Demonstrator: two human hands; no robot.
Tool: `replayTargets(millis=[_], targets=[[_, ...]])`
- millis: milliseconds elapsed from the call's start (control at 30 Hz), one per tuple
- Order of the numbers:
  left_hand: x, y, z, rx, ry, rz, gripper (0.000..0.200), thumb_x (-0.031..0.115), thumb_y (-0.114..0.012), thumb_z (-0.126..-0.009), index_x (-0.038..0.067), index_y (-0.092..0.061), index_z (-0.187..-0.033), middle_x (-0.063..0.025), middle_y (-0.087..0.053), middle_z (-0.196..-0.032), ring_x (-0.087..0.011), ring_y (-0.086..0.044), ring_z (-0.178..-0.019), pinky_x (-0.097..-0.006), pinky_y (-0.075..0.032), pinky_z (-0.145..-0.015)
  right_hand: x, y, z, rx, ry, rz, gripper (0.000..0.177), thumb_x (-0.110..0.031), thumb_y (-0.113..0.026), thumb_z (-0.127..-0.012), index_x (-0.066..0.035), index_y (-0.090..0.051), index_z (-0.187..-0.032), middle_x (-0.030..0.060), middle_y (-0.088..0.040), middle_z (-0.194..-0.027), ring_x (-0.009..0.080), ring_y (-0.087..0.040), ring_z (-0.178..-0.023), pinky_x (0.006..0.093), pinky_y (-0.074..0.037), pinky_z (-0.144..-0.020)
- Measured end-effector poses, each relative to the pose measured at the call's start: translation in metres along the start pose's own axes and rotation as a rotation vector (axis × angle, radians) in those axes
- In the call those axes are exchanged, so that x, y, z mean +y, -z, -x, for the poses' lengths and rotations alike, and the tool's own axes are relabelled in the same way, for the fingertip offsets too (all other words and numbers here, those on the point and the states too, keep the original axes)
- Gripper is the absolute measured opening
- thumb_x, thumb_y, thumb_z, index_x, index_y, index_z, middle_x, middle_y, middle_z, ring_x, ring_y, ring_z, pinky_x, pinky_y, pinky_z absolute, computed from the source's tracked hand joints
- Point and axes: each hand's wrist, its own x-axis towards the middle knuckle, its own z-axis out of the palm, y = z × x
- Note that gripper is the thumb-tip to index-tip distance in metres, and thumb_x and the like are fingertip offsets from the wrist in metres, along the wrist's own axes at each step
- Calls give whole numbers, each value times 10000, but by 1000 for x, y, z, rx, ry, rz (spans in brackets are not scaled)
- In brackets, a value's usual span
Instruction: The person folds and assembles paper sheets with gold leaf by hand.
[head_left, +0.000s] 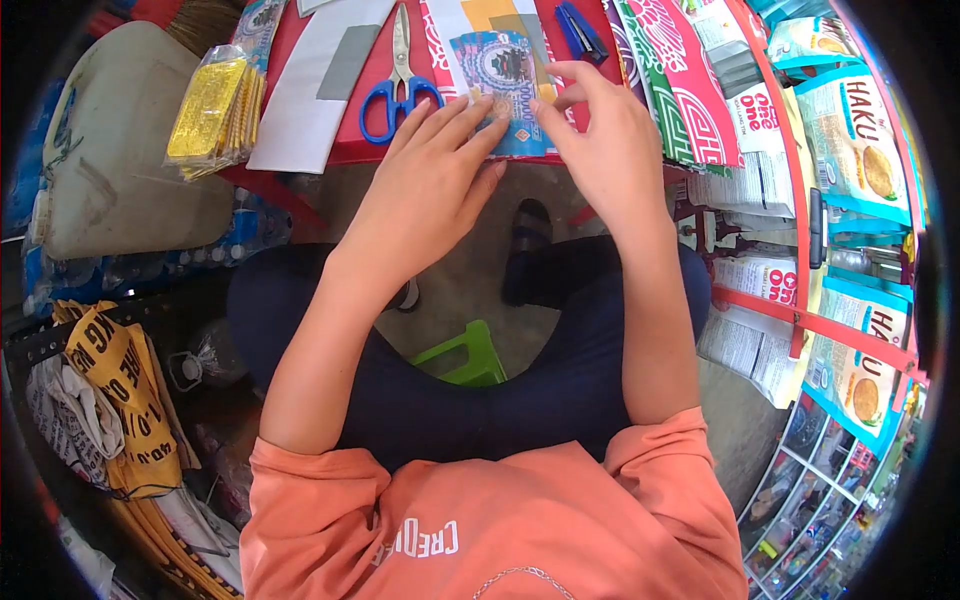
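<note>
Several blue printed paper notes, banknote-like and slightly fanned, lie near the front edge of the red table on a white sheet with gold and grey patches. My left hand rests on their lower left part, fingers stretched out and flat. Beside their right edge is my right hand, its thumb touching the notes and its curved forefinger held apart from the thumb. Blue-handled scissors lie just left of the notes. A dark blue stapler sits beyond my right hand.
Left of the scissors is a white strip with a grey patch. Bagged gold paper bundles lie at the table's left corner. Red and green printed packaging covers the right side, beside a red rack with snack bags.
</note>
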Motion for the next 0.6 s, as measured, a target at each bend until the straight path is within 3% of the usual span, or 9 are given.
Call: replayTargets(millis=[100,200,233,333,600], targets=[[1,1,0,12,-8,10,456,204,-627,-1004,31,-572,-1422,-184,-543,-1486,-381,-471,-1406,-516,-307,-1214,-3,-3,6,48,216,181,364,-276,-715,-924,-76,-681,-1227,105,-709,-1152,267,-635,-1165,427,-463,-937],[0,0,0,13,-10,2,435,197,-631,-1000,15,-584,-1391,-187,-545,-1481,-383,-479,-1397,-519,-316,-1208,-8,-18,13,55,338,132,340,-271,-639,-985,-68,-672,-1256,119,-651,-1297,262,-580,-1256,435,-391,-1020],[0,0,0,15,-10,6,429,193,-630,-1000,11,-586,-1386,-187,-546,-1480,-383,-480,-1396,-519,-315,-1208,-9,-21,15,30,334,110,336,-256,-572,-1024,-66,-660,-1287,126,-645,-1324,273,-571,-1276,452,-365,-1042],[0,0,1,18,-14,11,414,184,-619,-1004,6,-587,-1377,-187,-546,-1480,-382,-480,-1395,-517,-311,-1210,-5,-26,18,-34,305,107,342,-252,-544,-1039,-66,-647,-1308,124,-626,-1372,270,-555,-1305,463,-356,-1050],[-3,-3,1,24,-3,35,401,166,-523,-1053,21,-555,-1425,-182,-552,-1472,-367,-452,-1421,-514,-252,-1229,2,-23,19,-98,308,82,384,-151,-533,-999,-63,-601,-1367,121,-600,-1419,276,-506,-1360,487,-335,-1083]])
